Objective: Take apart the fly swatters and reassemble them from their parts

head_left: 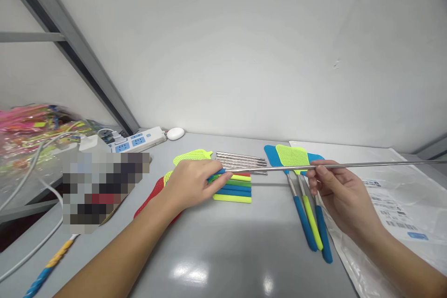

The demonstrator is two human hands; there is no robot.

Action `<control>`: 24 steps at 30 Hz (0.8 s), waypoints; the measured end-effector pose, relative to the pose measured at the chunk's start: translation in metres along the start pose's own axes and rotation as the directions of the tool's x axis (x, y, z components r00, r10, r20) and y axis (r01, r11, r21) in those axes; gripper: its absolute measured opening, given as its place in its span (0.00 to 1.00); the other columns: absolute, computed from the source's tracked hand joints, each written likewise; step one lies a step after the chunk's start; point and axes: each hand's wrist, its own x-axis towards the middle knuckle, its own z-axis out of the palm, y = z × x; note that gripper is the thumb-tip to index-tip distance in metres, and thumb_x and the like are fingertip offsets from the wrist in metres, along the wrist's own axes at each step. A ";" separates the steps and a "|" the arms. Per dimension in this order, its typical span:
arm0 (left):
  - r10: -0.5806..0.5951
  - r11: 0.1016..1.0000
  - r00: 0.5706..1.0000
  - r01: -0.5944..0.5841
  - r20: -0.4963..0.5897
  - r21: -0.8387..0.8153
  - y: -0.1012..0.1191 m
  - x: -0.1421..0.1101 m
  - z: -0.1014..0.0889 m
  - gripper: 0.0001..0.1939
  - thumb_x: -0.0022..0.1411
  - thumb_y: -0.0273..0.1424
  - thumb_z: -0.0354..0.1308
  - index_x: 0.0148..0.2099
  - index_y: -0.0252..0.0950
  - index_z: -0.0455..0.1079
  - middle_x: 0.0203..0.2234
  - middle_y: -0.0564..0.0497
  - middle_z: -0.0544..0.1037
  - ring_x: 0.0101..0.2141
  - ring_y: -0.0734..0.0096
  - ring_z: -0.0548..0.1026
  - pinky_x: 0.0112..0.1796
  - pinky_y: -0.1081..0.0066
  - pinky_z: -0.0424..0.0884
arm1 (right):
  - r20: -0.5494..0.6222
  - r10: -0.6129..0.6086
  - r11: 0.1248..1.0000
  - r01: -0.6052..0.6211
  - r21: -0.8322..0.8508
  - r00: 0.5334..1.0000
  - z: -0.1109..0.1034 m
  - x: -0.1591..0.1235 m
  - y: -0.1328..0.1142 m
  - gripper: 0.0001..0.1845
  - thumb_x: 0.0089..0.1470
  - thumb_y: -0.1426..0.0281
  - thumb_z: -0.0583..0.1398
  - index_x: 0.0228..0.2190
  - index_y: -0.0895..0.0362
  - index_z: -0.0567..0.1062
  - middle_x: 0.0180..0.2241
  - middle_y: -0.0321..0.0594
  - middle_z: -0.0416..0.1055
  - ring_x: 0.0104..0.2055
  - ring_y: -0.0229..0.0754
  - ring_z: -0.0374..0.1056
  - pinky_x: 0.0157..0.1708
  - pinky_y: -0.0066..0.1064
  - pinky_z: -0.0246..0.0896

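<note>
A long thin metal rod (272, 168) runs level across the view and leaves it at the right edge. My left hand (193, 181) is closed around a blue end piece at the rod's left end, mostly hidden by the fingers. My right hand (344, 195) pinches the rod further right. Below my left hand lie coloured handle sleeves (232, 199) in a row; behind them are several short metal rods (240, 160). A yellow-green fly swatter head (191, 155) and red swatter heads (150, 199) lie partly under my left hand and forearm. Assembled fly swatters (307, 219) lie near my right hand.
A white plastic mailing bag (412, 181) with a label covers the table's right side. On the left are a power strip (139, 140), white cables, a white mouse-shaped object (175, 133), a blurred-out item (101, 193) and bagged colourful goods (38, 135). A wall (244, 56) stands behind.
</note>
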 end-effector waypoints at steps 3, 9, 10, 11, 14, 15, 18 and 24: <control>-0.004 1.000 1.000 0.004 -0.004 0.013 -0.001 -0.001 0.002 0.20 0.69 0.42 0.48 0.26 0.37 0.61 0.17 0.56 0.67 0.19 0.74 0.63 0.23 0.71 0.49 | -0.020 -0.001 0.999 0.001 -0.037 1.000 -0.004 0.004 0.003 0.11 0.52 0.62 0.67 0.37 0.53 0.77 0.30 0.39 0.73 0.30 0.37 0.66 0.27 0.27 0.66; 0.042 0.997 0.999 -0.042 -0.007 0.059 0.000 -0.002 -0.001 0.20 0.70 0.41 0.46 0.27 0.37 0.63 0.17 0.55 0.68 0.18 0.74 0.64 0.22 0.70 0.47 | 0.036 0.023 0.998 -0.021 -0.066 0.999 -0.006 0.003 0.001 0.11 0.51 0.61 0.67 0.35 0.53 0.78 0.27 0.38 0.72 0.26 0.37 0.65 0.23 0.27 0.62; 0.051 0.996 0.999 -0.050 -0.014 0.071 0.001 -0.002 -0.003 0.21 0.70 0.41 0.46 0.27 0.37 0.63 0.16 0.55 0.68 0.18 0.74 0.63 0.22 0.70 0.47 | 0.039 0.024 0.998 -0.021 -0.067 0.999 -0.005 0.001 0.000 0.11 0.51 0.61 0.67 0.35 0.53 0.78 0.26 0.38 0.72 0.25 0.37 0.65 0.22 0.27 0.62; 0.058 0.995 0.998 -0.056 -0.023 0.084 0.002 -0.002 -0.004 0.21 0.70 0.41 0.46 0.27 0.37 0.63 0.16 0.55 0.67 0.18 0.74 0.63 0.22 0.70 0.47 | 0.038 0.024 0.997 -0.021 -0.070 0.999 -0.004 0.000 -0.001 0.11 0.51 0.60 0.67 0.35 0.53 0.78 0.26 0.38 0.72 0.25 0.37 0.65 0.22 0.27 0.61; 0.083 0.992 0.996 -0.078 -0.045 0.097 0.007 -0.003 -0.004 0.21 0.71 0.42 0.46 0.27 0.37 0.63 0.16 0.55 0.68 0.17 0.74 0.63 0.21 0.70 0.46 | 0.057 0.016 0.995 -0.010 -0.094 0.998 0.002 -0.006 -0.001 0.11 0.52 0.60 0.66 0.35 0.52 0.77 0.25 0.38 0.72 0.25 0.38 0.65 0.21 0.28 0.60; 0.098 0.992 0.994 -0.094 -0.048 0.087 0.010 -0.003 -0.003 0.21 0.71 0.42 0.46 0.27 0.37 0.63 0.16 0.55 0.68 0.17 0.75 0.64 0.21 0.70 0.46 | 0.077 0.023 0.994 -0.014 -0.111 0.997 0.004 -0.008 0.001 0.10 0.52 0.60 0.66 0.35 0.52 0.77 0.25 0.37 0.72 0.25 0.38 0.65 0.21 0.28 0.60; 0.147 0.988 0.987 -0.145 -0.057 0.046 0.023 -0.004 0.003 0.22 0.71 0.41 0.45 0.27 0.37 0.63 0.16 0.56 0.68 0.17 0.76 0.64 0.21 0.70 0.46 | 0.143 0.058 0.988 -0.036 -0.151 0.988 0.014 -0.019 0.007 0.10 0.54 0.60 0.65 0.35 0.52 0.76 0.25 0.37 0.72 0.24 0.38 0.65 0.20 0.28 0.60; 0.169 0.985 0.982 -0.171 -0.085 -0.017 0.060 -0.004 0.010 0.23 0.71 0.43 0.46 0.26 0.37 0.62 0.16 0.56 0.67 0.17 0.75 0.62 0.20 0.69 0.46 | 0.178 0.096 0.966 -0.049 -0.255 0.979 0.027 -0.041 0.009 0.11 0.52 0.60 0.66 0.34 0.54 0.77 0.22 0.38 0.73 0.24 0.38 0.66 0.21 0.29 0.62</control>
